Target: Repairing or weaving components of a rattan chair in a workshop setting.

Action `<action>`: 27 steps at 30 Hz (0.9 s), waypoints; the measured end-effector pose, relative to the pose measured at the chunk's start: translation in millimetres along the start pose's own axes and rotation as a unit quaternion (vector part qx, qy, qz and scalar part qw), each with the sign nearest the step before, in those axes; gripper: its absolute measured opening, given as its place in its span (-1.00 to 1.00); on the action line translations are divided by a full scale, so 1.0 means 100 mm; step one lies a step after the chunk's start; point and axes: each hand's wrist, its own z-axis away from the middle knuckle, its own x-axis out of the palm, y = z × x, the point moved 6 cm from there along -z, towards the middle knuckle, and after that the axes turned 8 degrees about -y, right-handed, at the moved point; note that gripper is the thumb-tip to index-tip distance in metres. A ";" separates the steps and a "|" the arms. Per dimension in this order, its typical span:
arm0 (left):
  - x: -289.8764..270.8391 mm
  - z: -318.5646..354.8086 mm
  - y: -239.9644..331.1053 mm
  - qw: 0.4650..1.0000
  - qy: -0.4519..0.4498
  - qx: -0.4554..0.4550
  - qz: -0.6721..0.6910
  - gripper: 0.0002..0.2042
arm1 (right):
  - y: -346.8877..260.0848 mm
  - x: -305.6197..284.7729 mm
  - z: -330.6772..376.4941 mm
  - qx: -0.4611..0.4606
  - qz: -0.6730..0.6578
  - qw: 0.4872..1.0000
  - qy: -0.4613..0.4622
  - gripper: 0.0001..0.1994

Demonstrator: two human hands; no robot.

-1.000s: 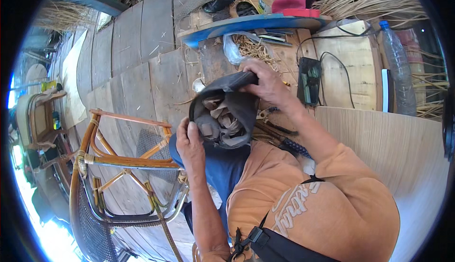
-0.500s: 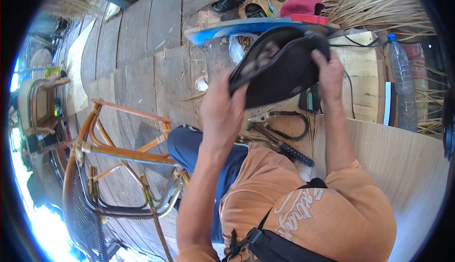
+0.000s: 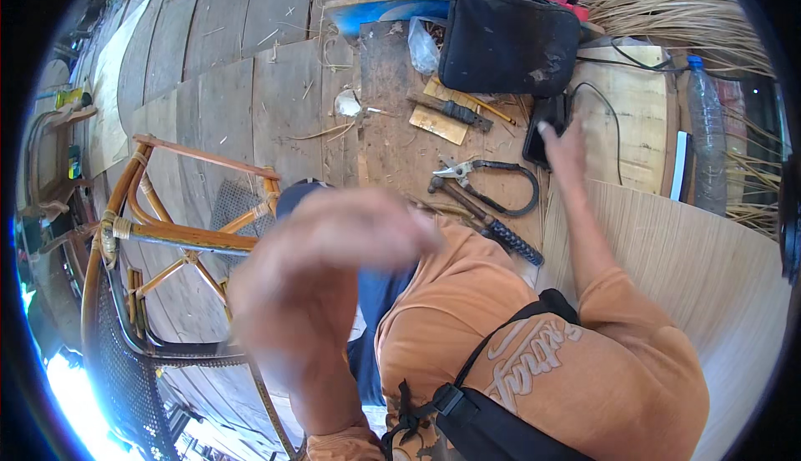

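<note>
My left hand (image 3: 367, 231) is raised in front of my body and smeared by motion; nothing can be made out in it. My right hand (image 3: 565, 148) reaches to a black phone (image 3: 535, 146) on the floor, thumb over its edge and fingers apart from the thumb. Just beyond the phone lies a black zip pouch (image 3: 509, 44) with pale scuffs near one corner, touched by neither hand. Nearer me are pruning shears (image 3: 463, 173) with dark curved handles, and a hammer (image 3: 476, 212) with a wrapped grip.
A dark tool (image 3: 459, 110) and a pencil (image 3: 492, 109) lie by a small wooden block (image 3: 438, 123). Left stands a rattan chair frame (image 3: 200, 236). A plastic bottle (image 3: 709, 144), a wood panel (image 3: 676, 252) and rattan strands (image 3: 667, 10) are at right.
Both hands have let go of the black pouch, which now lies flat on the floor. My left hand has drawn back toward my body; my right has come down to the phone.
</note>
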 end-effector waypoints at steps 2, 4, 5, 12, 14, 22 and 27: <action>0.12 0.10 0.52 0.998 -0.027 0.055 0.031 -0.44 | -0.28 0.35 0.25 -0.016 0.015 0.999 -0.042 -0.14; 0.07 0.08 0.38 0.995 -0.049 0.058 0.067 -0.44 | -0.18 0.30 0.24 0.030 0.058 0.998 -0.024 -0.12; 0.09 0.12 0.41 0.993 -0.061 0.060 0.077 -0.44 | -0.17 0.27 0.22 0.035 0.054 0.998 -0.013 -0.10; 0.31 0.36 0.56 0.979 -0.127 0.077 0.142 -0.43 | -0.23 0.20 0.09 0.065 0.002 0.998 -0.021 -0.01; 0.33 0.42 0.58 0.975 -0.135 0.080 0.154 -0.43 | -0.26 0.16 0.12 0.060 -0.006 0.997 -0.042 0.02; 0.39 0.57 0.56 0.959 -0.164 0.109 0.205 -0.42 | 0.16 -0.14 -0.02 0.000 -0.219 0.970 -0.104 0.04; 0.41 0.50 0.54 0.942 -0.194 0.145 0.231 -0.41 | -0.03 -0.48 0.39 0.090 -0.318 0.923 -0.198 0.00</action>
